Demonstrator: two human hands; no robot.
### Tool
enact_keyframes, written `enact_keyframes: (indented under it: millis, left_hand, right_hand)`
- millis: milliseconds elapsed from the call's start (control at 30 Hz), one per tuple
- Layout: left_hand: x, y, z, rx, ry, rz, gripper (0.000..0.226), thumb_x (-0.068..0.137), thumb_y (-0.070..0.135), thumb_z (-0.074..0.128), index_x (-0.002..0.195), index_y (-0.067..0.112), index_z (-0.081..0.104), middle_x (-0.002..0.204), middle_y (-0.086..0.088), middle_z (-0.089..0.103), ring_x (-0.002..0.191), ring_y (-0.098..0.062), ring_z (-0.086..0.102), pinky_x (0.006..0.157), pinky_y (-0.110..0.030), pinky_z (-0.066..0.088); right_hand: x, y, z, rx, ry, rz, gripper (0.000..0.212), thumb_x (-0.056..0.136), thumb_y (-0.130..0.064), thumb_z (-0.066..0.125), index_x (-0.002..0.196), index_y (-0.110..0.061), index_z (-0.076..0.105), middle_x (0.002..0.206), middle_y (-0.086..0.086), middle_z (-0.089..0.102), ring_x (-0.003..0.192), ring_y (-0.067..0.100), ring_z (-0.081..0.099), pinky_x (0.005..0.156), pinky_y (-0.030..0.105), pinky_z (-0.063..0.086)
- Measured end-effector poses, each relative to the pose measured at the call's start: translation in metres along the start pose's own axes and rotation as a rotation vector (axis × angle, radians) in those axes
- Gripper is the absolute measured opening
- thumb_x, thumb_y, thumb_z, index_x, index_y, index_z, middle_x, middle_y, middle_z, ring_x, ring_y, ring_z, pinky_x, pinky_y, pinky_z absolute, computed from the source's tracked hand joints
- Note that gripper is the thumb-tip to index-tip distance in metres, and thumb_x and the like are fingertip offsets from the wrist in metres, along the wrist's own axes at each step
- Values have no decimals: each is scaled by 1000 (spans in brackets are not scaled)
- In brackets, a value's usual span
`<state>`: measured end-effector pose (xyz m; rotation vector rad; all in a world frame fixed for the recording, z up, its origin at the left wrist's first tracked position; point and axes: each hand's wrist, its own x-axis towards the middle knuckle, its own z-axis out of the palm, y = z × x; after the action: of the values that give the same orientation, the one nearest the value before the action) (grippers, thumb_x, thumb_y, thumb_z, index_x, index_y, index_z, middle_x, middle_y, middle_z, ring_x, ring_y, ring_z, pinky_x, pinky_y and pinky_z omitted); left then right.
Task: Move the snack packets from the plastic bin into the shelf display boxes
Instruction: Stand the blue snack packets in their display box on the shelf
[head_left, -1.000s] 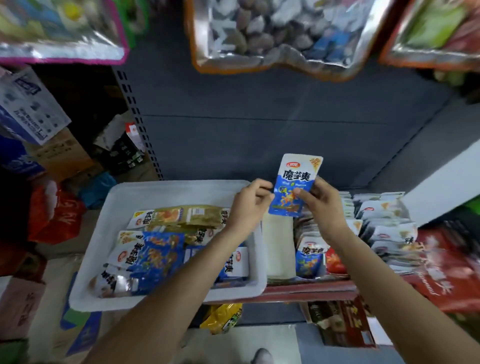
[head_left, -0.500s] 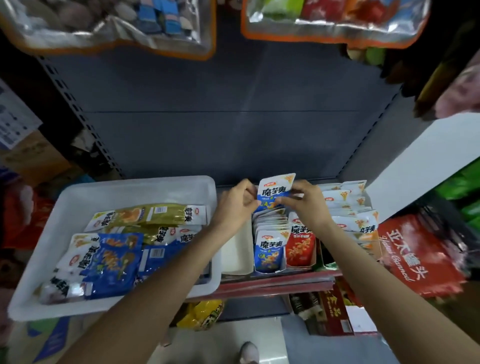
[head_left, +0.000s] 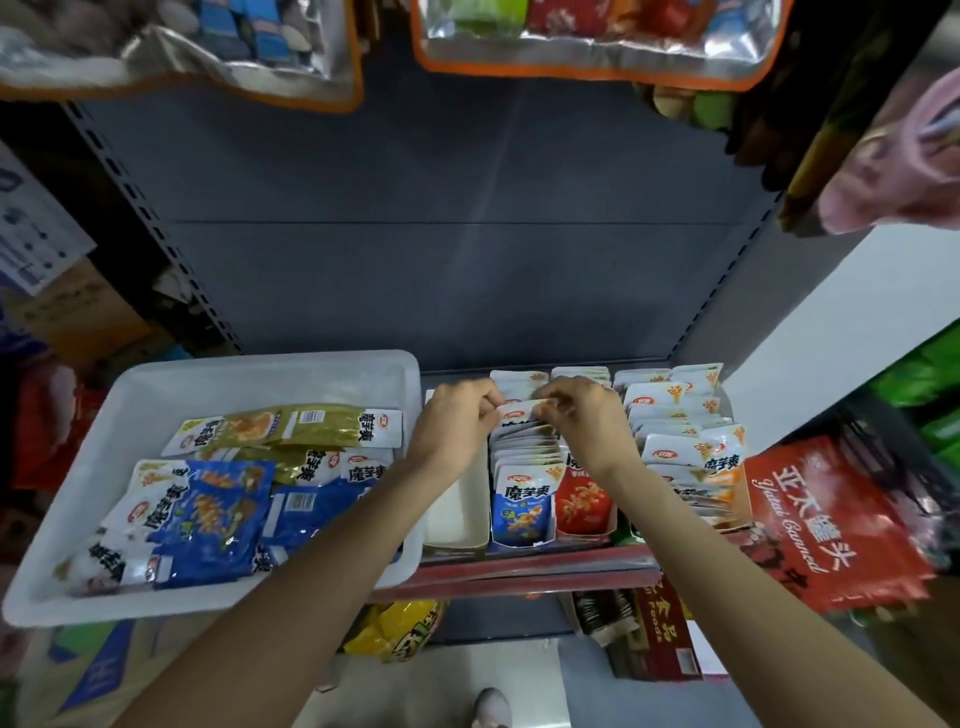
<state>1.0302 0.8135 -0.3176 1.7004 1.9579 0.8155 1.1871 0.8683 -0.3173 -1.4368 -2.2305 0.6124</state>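
packet (head_left: 515, 414): white top edge, in the blue row of the display box (head_left: 521, 535), pinched by both hands
L hand (head_left: 453, 426): fingers curled on packet's left edge
R hand (head_left: 584, 415): we see fingertips pinching its right edge, prob. thumb too
bin (head_left: 249, 376): white, left on shelf, w/ blue & green packets

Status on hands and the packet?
Left hand and right hand both pinching one blue packet, seating it in the blue row's display box. Plastic bin still holds packets. Nothing blocking.
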Motion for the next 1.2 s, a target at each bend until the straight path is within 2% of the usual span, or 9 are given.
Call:
enact_keyframes:
  millis: [133,267,433,567,667,767,900,1033,1200]
  left_hand:
    - [-8,-8,-18,-101,97,5,9,86,14,66,94,12,68,82,6,64,71,-3,57,68,-18,49]
    - [-22,-36,-41,-148,162,-87,5,85,13,65,89,14,69,80,6,66,73,-5,60,67,-13,47]
    - [-51,-94,-79,-107,195,-261,8,87,9,62,94,9,67,84,-1,66,78,-13,61,67,-24,47]
    - [-80,-158,-112,-2,64,-402,25,91,11,57,114,2,59,108,-15,63,94,-30,62,79,-39,51]
    - [-101,-211,-133,87,-143,-558,69,80,45,66,133,7,46,133,-15,49,115,-35,52,92,-46,47]
    - [-110,-283,-132,322,-353,-549,117,44,93,44,142,31,30,145,-7,39,130,-34,39,102,-49,39]
    - [-116,-293,-144,305,-435,-474,122,44,80,60,148,33,16,155,-3,23,141,-34,22,107,-47,35]
    - [-113,-269,-152,283,-391,-403,106,71,40,79,151,19,14,159,-7,-3,146,-28,-1,116,-44,20]
    - [-108,-275,-148,242,-319,-298,99,73,34,78,150,24,17,159,0,-3,146,-22,-4,117,-44,15]
  right_hand:
    - [-1,-18,0,22,71,-96,16,87,-13,64,102,-10,69,101,8,65,93,20,59,82,31,50]
    - [0,-58,18,142,-59,-169,15,85,-10,66,99,-7,68,95,8,64,81,15,57,76,23,46]
    - [-2,-115,75,135,-261,-195,22,88,-13,62,109,-10,65,106,10,64,94,22,59,85,28,46]
    - [-10,-161,124,146,-394,-173,40,91,-17,59,130,-11,52,128,11,55,114,26,53,97,31,41]
    - [-17,-185,167,144,-524,-158,59,91,-24,61,143,-13,36,143,11,42,129,26,41,106,31,33]
    - [-23,-200,205,55,-665,-194,79,88,-39,63,150,-16,20,155,4,21,143,22,18,116,31,20]
    - [-25,-213,231,-176,-736,-209,85,85,-47,62,151,-20,14,158,0,6,145,20,5,117,33,16]
    - [-28,-222,246,-156,-570,-160,71,82,-37,69,143,-20,35,149,2,25,137,21,22,111,37,32]
    - [-21,-232,252,-11,-468,61,60,74,-19,78,126,-10,47,127,7,35,122,22,35,97,31,42]
